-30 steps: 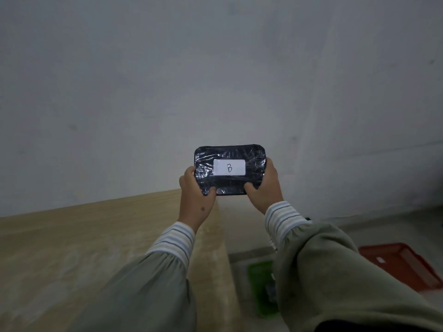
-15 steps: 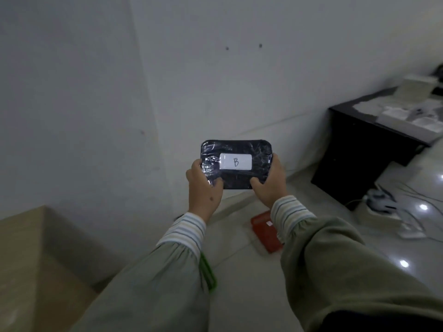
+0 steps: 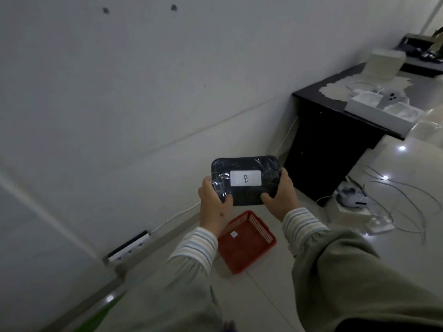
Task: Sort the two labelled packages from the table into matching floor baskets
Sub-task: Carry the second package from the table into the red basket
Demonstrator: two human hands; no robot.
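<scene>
Tiled floor (image 3: pixel 275 298), black wrapped package (image 3: pixel 244 195), white "B" label (image 3: pixel 245 178)

The pale glossy tiled floor (image 3: pixel 275 295) carries a red perforated plastic basket (image 3: pixel 247 243) directly beneath the two hands, a small white label inside it. To the left of the hands, a white power strip (image 3: pixel 129 245) lies along the wall's base. To their right stands a black cabinet (image 3: pixel 328 149), with white boxes (image 3: pixel 354 212) and loose grey cables (image 3: pixel 407 200) on the tiles beside it.

Both hands (image 3: pixel 247 200) raised, fingers curled closed
</scene>
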